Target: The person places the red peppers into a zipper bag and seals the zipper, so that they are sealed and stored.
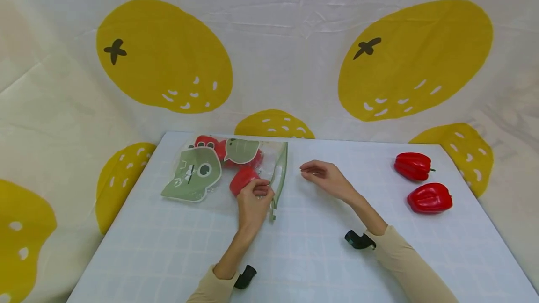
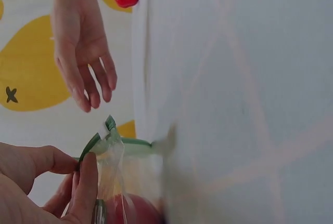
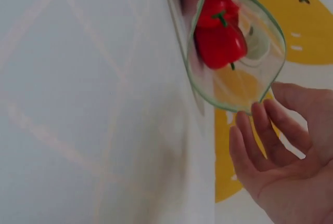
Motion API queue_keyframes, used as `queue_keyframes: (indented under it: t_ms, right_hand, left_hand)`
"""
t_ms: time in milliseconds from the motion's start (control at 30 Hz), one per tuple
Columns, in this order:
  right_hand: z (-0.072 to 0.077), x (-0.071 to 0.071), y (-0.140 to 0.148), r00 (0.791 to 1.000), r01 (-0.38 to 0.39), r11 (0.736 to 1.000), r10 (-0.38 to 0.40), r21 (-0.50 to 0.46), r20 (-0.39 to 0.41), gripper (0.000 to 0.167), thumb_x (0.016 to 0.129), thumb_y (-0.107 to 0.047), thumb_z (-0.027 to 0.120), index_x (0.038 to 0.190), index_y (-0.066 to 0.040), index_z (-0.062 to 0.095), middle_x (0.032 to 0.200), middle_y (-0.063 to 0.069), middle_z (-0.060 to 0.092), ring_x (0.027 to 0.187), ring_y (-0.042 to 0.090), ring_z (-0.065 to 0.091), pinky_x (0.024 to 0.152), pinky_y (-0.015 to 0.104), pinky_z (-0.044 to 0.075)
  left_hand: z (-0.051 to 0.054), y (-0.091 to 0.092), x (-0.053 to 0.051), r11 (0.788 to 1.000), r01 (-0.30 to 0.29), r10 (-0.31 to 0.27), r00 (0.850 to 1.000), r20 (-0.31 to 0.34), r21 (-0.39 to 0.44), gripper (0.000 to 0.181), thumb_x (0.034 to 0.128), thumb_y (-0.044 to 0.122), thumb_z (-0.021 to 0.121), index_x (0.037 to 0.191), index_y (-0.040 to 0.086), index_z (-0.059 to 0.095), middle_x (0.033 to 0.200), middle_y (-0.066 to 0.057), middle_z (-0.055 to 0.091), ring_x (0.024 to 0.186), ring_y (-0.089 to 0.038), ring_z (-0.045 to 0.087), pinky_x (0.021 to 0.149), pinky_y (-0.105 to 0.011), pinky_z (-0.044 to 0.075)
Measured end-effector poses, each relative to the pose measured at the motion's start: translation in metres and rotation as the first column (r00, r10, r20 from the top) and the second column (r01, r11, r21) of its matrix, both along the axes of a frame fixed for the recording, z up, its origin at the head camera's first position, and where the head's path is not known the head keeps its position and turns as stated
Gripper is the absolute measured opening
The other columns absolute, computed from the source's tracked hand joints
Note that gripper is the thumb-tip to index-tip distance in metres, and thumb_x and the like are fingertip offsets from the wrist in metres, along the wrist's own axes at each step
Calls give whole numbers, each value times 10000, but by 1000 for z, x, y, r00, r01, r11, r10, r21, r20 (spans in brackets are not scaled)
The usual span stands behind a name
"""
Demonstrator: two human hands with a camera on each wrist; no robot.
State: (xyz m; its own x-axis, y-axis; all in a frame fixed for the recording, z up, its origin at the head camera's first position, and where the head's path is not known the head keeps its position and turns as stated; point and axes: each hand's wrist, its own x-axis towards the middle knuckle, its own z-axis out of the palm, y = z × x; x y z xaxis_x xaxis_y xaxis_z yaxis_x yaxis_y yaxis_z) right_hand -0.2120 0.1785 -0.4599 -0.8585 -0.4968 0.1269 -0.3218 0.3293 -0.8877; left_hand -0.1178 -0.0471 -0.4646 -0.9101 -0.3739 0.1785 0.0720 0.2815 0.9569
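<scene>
Remotely, I'm pinching the bag (image 1: 210,176) on the counter (image 1: 311,247) by its rim (image 1: 285,167) with my left grip (image 1: 255,202), likely holding it parted; peppers (image 1: 243,179) are lying inside. My right grip (image 1: 324,179) is hovering, loose-fingered, empty.

Red peppers (image 1: 429,198), green-edged clear bag (image 1: 193,176), white backdrop (image 1: 286,60) with yellow fruit shapes (image 1: 168,55), pale tabletop (image 1: 316,242) with faint grid

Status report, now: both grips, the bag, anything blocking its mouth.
Left grip pinches bag by its rim; right grip empty, apart from it. Bag open, red peppers inside. Two peppers outside, off to the right. Nothing visibly blocking.
</scene>
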Motion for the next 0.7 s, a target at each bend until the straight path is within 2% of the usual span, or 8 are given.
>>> queue_keyframes:
  t_ms: [233,467,700]
  right_hand:
    - [4,0,19,992,125,992,-125,10,-13,333,994,-202,696,1232,30,674,1186,129,715,1115,277,665,963,204,518]
    - [7,0,38,973,225,974,-225,-4,-40,345,999,-245,690,1231,10,679,1180,126,710,1079,240,664,941,141,499]
    - [8,-1,57,944,319,948,-320,-24,-76,340,1004,-231,682,1235,18,676,1188,161,701,1038,145,661,917,96,487]
  left_hand:
    - [-3,-3,-2,1000,9,-9,1000,24,21,135,842,14,782,974,20,757,883,-83,750,748,-210,721,732,-217,594]
    - [-5,-4,-3,999,14,-16,998,57,36,148,848,30,788,994,41,765,900,-73,749,773,-204,715,740,-238,602]
    - [-4,-4,-3,999,28,-29,997,77,26,158,859,50,786,1016,55,769,913,-65,744,793,-200,712,756,-267,611]
